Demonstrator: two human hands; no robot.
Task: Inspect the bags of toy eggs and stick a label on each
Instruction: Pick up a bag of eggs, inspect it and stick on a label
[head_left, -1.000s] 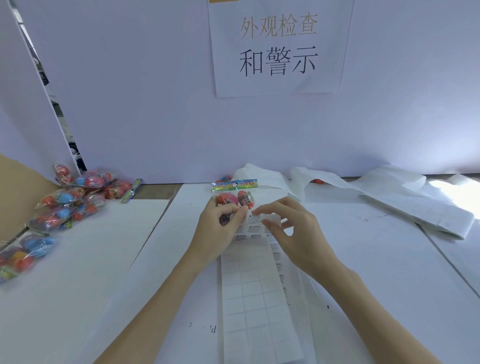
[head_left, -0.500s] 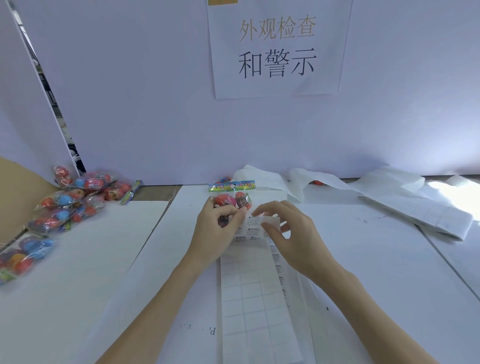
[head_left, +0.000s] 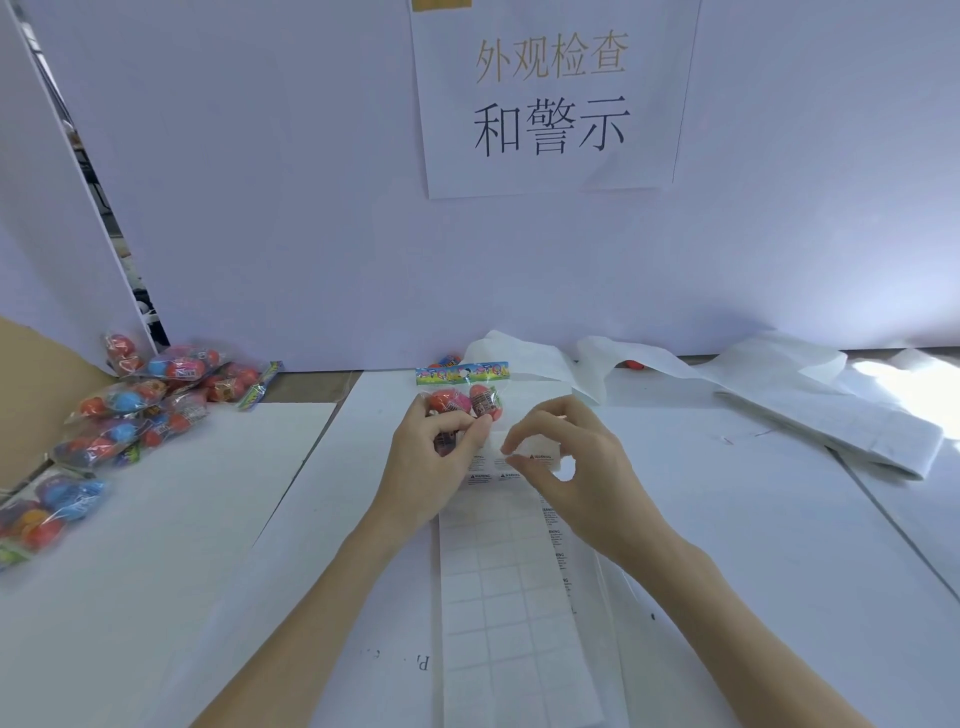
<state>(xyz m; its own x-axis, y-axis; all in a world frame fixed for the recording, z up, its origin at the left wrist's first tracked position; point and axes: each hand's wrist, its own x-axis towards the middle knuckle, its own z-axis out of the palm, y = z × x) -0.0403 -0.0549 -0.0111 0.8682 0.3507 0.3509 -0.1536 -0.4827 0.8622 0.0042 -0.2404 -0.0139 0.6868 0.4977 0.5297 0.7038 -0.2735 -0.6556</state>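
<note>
The left hand (head_left: 434, 457) is gripping a bag of toy eggs (head_left: 460, 402), its fingers (head_left: 475, 428) curled round the lower part while the printed header is sticking out beyond them. Just beside those fingers, the right hand (head_left: 566, 467) is pinching a warning label (head_left: 537, 457) between thumb and forefinger, lifting it off the label sheet (head_left: 506, 587) lying under both wrists on the tabletop (head_left: 753, 545). The thin label is likely to be curling onto the fingertips or folding on itself, and the slippery bag could be shifting as it is pressed down, leaving the label creased or crooked.
</note>
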